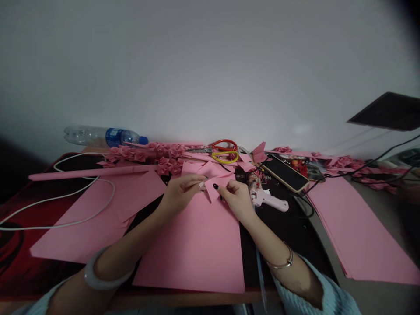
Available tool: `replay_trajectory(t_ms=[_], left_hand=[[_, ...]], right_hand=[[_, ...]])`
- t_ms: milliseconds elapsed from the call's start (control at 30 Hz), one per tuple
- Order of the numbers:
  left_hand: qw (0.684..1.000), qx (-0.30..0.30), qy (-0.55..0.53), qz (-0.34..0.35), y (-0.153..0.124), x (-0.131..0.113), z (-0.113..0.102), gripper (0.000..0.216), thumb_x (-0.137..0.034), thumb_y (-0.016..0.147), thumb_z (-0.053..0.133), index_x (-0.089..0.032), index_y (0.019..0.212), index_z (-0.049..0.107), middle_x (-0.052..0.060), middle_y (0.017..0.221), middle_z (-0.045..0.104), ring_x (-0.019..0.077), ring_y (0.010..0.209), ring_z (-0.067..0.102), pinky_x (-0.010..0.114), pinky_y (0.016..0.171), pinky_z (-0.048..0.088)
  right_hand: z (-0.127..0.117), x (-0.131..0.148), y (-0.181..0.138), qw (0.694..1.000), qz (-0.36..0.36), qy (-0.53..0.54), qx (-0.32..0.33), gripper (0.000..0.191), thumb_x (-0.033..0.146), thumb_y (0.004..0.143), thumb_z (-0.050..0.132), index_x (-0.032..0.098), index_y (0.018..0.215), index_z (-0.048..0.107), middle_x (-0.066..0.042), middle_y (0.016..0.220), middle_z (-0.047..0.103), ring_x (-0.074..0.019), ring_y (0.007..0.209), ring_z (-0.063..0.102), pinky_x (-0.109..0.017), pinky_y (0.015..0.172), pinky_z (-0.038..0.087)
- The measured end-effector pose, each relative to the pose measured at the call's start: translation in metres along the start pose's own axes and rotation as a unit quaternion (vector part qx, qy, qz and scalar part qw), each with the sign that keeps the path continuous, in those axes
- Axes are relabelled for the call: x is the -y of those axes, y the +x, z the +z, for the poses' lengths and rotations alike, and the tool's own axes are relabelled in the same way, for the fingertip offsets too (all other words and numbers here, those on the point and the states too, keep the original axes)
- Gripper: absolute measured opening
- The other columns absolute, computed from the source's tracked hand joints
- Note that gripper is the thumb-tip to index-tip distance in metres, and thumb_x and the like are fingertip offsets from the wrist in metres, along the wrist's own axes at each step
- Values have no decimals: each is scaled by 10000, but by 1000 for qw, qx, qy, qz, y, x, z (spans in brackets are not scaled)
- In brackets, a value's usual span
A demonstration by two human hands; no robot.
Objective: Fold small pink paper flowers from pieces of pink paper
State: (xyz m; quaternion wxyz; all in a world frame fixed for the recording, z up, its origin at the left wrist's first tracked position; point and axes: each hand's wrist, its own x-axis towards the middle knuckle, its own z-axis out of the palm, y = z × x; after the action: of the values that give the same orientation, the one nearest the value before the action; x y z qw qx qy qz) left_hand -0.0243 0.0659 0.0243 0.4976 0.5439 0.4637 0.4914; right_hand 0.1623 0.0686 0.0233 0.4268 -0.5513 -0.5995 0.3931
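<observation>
My left hand and my right hand come together over a large pink sheet. Between them is a small cut piece of pink paper, its pointed end hanging down. My right thumb and fingers pinch its right side. On its left edge the left fingertips are pressed together, with a small pale bit showing at them. A white glue gun lies just right of my right hand. Beyond the hands rest scissors with one red and one yellow handle.
Pink paper flowers line the wall. A rolled pink paper tube, a white cable and a plastic bottle are on the left. A phone, black cords and stacked pink sheets lie to the right.
</observation>
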Motion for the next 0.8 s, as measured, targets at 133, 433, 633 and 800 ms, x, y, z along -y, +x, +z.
replay_trajectory(t_ms=[133, 433, 633, 800], left_hand=[[1000, 6, 23, 19, 0, 3, -1, 198, -275, 786, 718, -175, 955, 745, 60, 875, 799, 210, 820, 759, 316, 802, 611], [997, -10, -70, -8, 1, 3, 0, 224, -319, 766, 764, -171, 921, 697, 48, 840, 776, 217, 809, 768, 346, 810, 635], [997, -12, -71, -14, 1, 2, 1, 217, -299, 747, 777, -174, 906, 699, 40, 825, 771, 201, 789, 762, 322, 793, 630], [999, -2, -39, 2, 1, 2, -1, 187, -258, 753, 758, -175, 912, 705, 40, 805, 782, 197, 799, 755, 293, 775, 609]], right_hand=[[0, 1, -1, 1000, -4, 0, 2, 396, 410, 765, 659, 219, 502, 433, 37, 440, 482, -103, 439, 410, -240, 454, 295], [0, 1, -1, 1000, -8, 11, -19, 388, 379, 772, 679, 212, 502, 454, 39, 434, 490, -103, 442, 396, -238, 448, 286], [0, 2, -1, 1000, -7, 5, -13, 393, 385, 775, 671, 212, 499, 451, 37, 436, 491, -102, 445, 398, -236, 447, 286], [0, 2, 0, 1000, -16, 1, -13, 390, 384, 767, 663, 213, 493, 445, 39, 436, 481, -101, 444, 399, -240, 457, 296]])
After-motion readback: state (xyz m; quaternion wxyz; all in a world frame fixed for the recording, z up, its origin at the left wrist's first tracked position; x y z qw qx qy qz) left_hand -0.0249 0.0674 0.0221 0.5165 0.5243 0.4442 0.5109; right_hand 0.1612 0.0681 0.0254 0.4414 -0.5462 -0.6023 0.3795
